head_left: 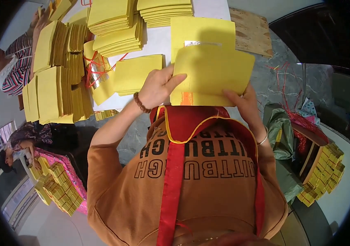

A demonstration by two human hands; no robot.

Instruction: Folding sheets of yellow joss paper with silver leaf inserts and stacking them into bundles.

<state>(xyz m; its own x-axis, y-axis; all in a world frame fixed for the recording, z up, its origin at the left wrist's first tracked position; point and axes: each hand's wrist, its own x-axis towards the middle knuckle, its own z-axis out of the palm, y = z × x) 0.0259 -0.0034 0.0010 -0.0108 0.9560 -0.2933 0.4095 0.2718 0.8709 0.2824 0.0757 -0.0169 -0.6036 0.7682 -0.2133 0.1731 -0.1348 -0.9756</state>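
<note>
A stack of yellow paper (pixel 214 69) is between my hands, tilted above the table edge. My left hand (pixel 158 87), a beaded bracelet on its wrist, grips its left edge with the thumb on top. Along the lower right edge, my right hand (pixel 244 104) pinches the same paper, its other fingers hidden beneath. Under it lies another yellow sheet (pixel 203 28) with a silvery patch and an orange mark. A low pile of yellow paper (pixel 138 74) rests just left of my left hand.
Tall yellow paper stacks (pixel 52 88) crowd the table's left side, near a person in a striped top (pixel 19 57). Red ties (pixel 97 67) lie among them. A plywood board (pixel 251 30) is at the far right. Bundled yellow packs (pixel 324 172) stand at right, beyond green sacks (pixel 279 131).
</note>
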